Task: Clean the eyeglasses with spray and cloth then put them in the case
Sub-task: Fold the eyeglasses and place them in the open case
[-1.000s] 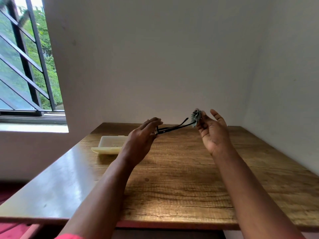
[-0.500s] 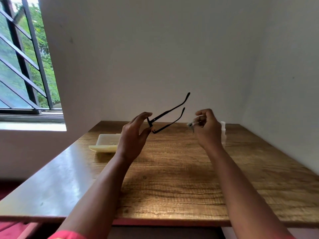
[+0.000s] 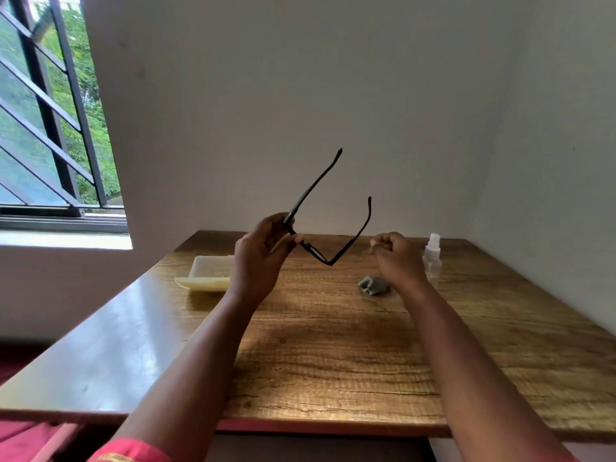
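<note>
- Our left hand (image 3: 258, 258) pinches the eyeglasses (image 3: 328, 225) at one hinge, arms open and pointing up above the counter (image 3: 333, 355).
- Our right hand (image 3: 396, 258) is curled into an empty fist.
- The cloth (image 3: 372, 285) lies crumpled near the spray bottle (image 3: 432, 258).
- The case (image 3: 208, 273) sits open on the left.

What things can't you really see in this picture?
- Head view: the lenses of the eyeglasses are too thin and edge-on to judge clean or not.
- Inside of the open case: partly behind the left hand.
- Lower part of the spray bottle: behind the right hand.
- Cloth: crumpled, folds unclear.
</note>
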A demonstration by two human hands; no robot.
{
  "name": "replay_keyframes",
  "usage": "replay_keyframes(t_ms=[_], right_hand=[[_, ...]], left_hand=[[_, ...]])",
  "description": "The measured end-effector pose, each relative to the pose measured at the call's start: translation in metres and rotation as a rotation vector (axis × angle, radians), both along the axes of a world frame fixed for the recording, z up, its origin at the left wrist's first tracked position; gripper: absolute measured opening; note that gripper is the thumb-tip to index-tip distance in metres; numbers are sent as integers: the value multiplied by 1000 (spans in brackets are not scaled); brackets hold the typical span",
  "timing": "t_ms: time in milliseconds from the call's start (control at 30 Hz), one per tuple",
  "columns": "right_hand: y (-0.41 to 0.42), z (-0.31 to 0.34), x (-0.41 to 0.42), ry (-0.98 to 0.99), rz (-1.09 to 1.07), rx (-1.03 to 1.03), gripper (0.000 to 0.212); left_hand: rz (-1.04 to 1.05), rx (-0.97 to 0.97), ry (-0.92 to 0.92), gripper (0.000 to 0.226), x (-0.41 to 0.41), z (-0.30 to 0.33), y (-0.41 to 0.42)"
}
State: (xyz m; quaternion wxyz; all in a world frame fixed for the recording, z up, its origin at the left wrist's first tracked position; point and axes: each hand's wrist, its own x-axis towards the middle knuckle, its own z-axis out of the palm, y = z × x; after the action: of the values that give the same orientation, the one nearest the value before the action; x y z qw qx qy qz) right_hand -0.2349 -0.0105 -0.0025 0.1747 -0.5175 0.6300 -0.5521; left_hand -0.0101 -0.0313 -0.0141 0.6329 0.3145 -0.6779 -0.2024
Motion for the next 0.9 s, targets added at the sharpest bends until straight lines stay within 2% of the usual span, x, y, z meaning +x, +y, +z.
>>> replay_keyframes(t_ms=[100,233,367,500,600,700,800,900], right_hand=[[-3,-1,2,-57,19,-54,21],[-3,-4,8,55,14,-223,15],[0,-8,15,252,115,-402,8],[-2,-14,25,538,184,-447,10],[-2,-16,27,552,238,-459,13],[0,-14,22,515,154,-509,14],[3,-10,17,452,44,-581,38],[5,-5,15,501,-79,-670,64]], left_hand=[[-58,37,23,46,-4,1,4],[-89,57,26,45,-7,2,7],[-107,68,36,49,-7,2,9],[-120,69,19,50,-8,0,8],[-123,79,44,53,-6,0,8],[-140,95,55,58,-6,1,8],[-168,113,31,68,-8,0,7],[-210,136,18,71,-10,-2,7]])
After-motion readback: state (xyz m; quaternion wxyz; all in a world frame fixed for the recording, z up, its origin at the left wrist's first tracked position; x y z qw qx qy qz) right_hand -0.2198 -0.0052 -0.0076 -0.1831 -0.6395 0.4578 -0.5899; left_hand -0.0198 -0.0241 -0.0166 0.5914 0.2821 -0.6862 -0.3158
